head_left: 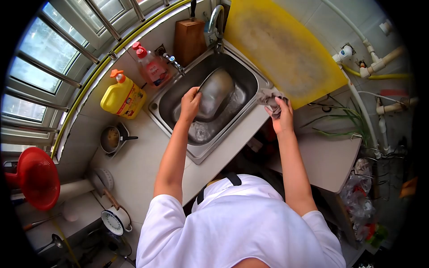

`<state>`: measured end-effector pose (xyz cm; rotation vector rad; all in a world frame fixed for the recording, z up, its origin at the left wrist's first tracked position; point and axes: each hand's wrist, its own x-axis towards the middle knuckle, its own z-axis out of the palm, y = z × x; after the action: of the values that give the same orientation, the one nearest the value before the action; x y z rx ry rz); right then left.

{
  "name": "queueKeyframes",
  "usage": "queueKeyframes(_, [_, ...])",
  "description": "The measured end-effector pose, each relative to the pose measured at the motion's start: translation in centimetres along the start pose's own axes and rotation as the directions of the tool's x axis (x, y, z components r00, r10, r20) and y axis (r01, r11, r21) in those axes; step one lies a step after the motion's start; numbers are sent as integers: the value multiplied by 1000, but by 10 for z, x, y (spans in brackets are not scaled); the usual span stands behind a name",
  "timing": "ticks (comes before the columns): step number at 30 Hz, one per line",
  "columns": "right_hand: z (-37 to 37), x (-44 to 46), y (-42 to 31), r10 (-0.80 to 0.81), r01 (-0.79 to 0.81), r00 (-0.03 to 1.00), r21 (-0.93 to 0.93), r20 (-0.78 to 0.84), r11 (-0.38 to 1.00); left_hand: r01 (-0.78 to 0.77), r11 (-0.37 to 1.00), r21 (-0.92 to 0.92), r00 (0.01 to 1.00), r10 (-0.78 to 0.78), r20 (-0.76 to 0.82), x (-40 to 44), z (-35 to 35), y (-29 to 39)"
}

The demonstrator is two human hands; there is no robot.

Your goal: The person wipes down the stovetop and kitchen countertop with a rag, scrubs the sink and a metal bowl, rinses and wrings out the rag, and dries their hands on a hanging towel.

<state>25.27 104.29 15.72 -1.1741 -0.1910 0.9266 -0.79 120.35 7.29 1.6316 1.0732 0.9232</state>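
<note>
My left hand (190,106) grips the near-left rim of a shiny metal bowl (219,89), which is tilted inside the steel sink (198,154). Clear water appears to lie in the sink under the bowl. To the right, beyond the sink's edge, my right hand (281,115) is closed around a crumpled grey-brown cloth (269,97). The cloth hangs apart from the bowl. Above the sink's far corner bends a chrome faucet (217,20).
Left of the sink stand a yellow pump bottle (123,98), a pink soap bottle (154,69) and a wooden knife block (188,38). A small pan (110,138) sits at the counter's back. A yellow board (281,49) leans at right, near green stalks (344,118).
</note>
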Motion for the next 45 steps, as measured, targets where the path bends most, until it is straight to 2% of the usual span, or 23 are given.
queueKeyframes(1, [10,1,0,-50,50,999,51,-3,997,-2,984,-176,1000,3,6,-2,-4,7])
queueKeyframes(3, [37,-3,1,-154,152,981,21,119,988,22,981,-193,1000,-19,17,-8,-10,23])
queueKeyframes(5, [72,-15,13,-430,496,840,-147,332,856,-47,953,-299,999,40,-28,-15,-10,39])
queueKeyframes(6, [86,-26,23,-450,574,785,-224,426,788,-56,954,-296,998,49,-29,-18,-10,47])
queueKeyframes(7, [100,-32,37,-511,750,628,-280,587,599,-72,944,-323,996,51,-72,-22,-8,55])
queueKeyframes(9, [123,-57,50,-469,907,415,-394,779,148,-143,912,-384,984,89,-156,-30,-4,73])
queueKeyframes(10, [127,-59,55,-476,909,409,-390,778,145,-125,907,-401,984,63,-165,-34,-3,77])
queueKeyframes(12, [132,-61,64,-416,890,318,-419,852,-178,-141,908,-394,978,66,-197,-43,-2,80])
queueKeyframes(18, [153,-37,50,-459,924,274,-364,845,-120,-276,921,-275,924,176,-339,-56,-4,77])
queueKeyframes(21, [171,-17,45,-534,918,255,-376,806,-129,-232,937,-262,933,138,-332,-62,-8,81])
queueKeyframes(22, [174,-5,42,-524,900,347,-434,778,-49,-248,950,-189,921,171,-349,-65,-8,82])
queueKeyframes(24, [178,27,37,-437,837,536,-520,722,168,-215,949,-230,927,125,-353,-77,-6,87])
queueKeyframes(26, [178,52,20,-221,707,694,-589,685,392,-217,941,-261,921,108,-374,-89,-3,94])
queueKeyframes(27, [182,59,13,-62,621,700,-563,712,546,-216,941,-260,921,108,-375,-93,-1,97])
queueKeyframes(29, [176,64,6,-81,771,612,-571,787,281,-250,933,-259,903,128,-411,-100,3,102])
queueKeyframes(30, [178,48,5,-79,772,611,-570,788,280,-251,933,-260,902,127,-413,-99,4,104])
queueKeyframes(32, [182,-3,13,-584,849,472,-518,660,101,-212,931,-297,902,70,-425,-98,4,107])
queueKeyframes(33, [181,-22,7,-526,870,463,-480,713,115,-209,932,-295,901,66,-429,-97,3,110])
queueKeyframes(35, [180,-47,9,-561,919,266,-381,784,-97,-179,933,-311,895,24,-445,-95,2,121])
queueKeyframes(37, [172,-57,13,-550,941,241,-332,800,-70,-209,918,-338,884,30,-466,-93,1,127])
queueKeyframes(41, [153,-76,20,-492,982,154,-189,857,-21,-285,759,-586,870,-51,-490,-92,9,132])
queueKeyframes(43, [139,-89,27,-478,988,136,-156,868,-3,-281,541,-792,863,-218,-455,-90,11,129])
queueKeyframes(45, [121,-95,38,-522,989,45,-110,851,-95,-264,592,-761,871,-193,-452,-92,9,132])
